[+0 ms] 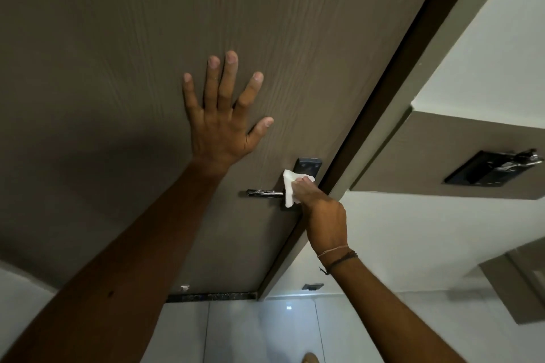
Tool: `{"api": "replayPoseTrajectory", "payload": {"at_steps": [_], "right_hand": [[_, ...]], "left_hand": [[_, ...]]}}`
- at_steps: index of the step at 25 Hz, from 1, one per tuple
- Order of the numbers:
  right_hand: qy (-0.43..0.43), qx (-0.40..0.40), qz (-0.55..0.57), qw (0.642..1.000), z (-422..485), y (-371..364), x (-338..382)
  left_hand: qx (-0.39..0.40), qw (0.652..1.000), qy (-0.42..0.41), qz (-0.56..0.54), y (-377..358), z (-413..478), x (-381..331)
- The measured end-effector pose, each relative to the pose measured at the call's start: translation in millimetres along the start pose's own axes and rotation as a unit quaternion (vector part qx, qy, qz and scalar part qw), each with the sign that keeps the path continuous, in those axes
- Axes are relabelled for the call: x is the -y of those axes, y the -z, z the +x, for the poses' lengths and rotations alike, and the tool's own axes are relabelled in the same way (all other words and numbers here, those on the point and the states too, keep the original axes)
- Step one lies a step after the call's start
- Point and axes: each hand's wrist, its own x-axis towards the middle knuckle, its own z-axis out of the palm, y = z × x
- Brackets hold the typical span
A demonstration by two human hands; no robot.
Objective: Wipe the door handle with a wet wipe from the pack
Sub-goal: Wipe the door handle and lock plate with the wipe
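A brown wood-grain door fills most of the view. Its chrome lever handle points left from a dark lock plate. My right hand is shut on a white wet wipe and presses it against the base of the handle, over the lower part of the plate. My left hand lies flat on the door above and left of the handle, fingers spread, holding nothing. The wipe pack is not in view.
The dark door frame runs along the door's right edge. Another brown door with a dark lock plate and chrome handle stands to the right against a white wall. Glossy white floor tiles lie below.
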Motion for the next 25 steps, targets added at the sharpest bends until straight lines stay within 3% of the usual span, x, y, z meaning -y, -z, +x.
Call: {"api": "replayPoseTrajectory", "payload": {"at_steps": [2, 4, 7, 12, 13, 15, 17, 19, 20, 22, 25], "right_hand": [[-0.083, -0.145, 0.105, 0.98, -8, -10, 8], [-0.19, -0.214, 0.233, 0.929, -11, -19, 19], [-0.297, -0.239, 0.36, 0.851, -7, -29, 30], [-0.38, -0.2, 0.506, 0.748, -6, -36, 20], [-0.378, -0.2, 0.503, 0.751, -6, -36, 18], [-0.326, -0.22, 0.401, 0.827, -8, -30, 17], [-0.208, -0.201, 0.269, 0.919, -10, -20, 15], [-0.061, -0.118, 0.101, 0.986, -11, -9, 7], [0.012, -0.081, -0.019, 0.996, -10, -2, 4], [0.098, -0.028, -0.201, 0.974, -5, 13, 4], [0.158, 0.032, -0.328, 0.931, 7, 29, 9]], "left_hand": [[0.003, 1.0, -0.002, -0.001, 2, 1, -2], [0.004, 1.0, -0.002, 0.0, 3, 0, -3], [0.001, 1.0, -0.001, 0.001, 0, 0, -2], [-0.018, 1.0, 0.009, -0.008, -5, -1, -1], [-0.021, 1.0, 0.01, -0.012, -6, -2, -1], [-0.025, 1.0, 0.011, -0.015, -7, -3, -1], [-0.031, 0.999, 0.008, -0.013, -9, -3, 0], [-0.038, 0.999, 0.006, -0.012, -13, -3, 1], [-0.041, 0.999, 0.007, -0.013, -16, -3, 2], [-0.046, 0.999, 0.011, -0.015, -20, -4, 3], [-0.051, 0.998, 0.018, -0.023, -24, -5, 4]]}}
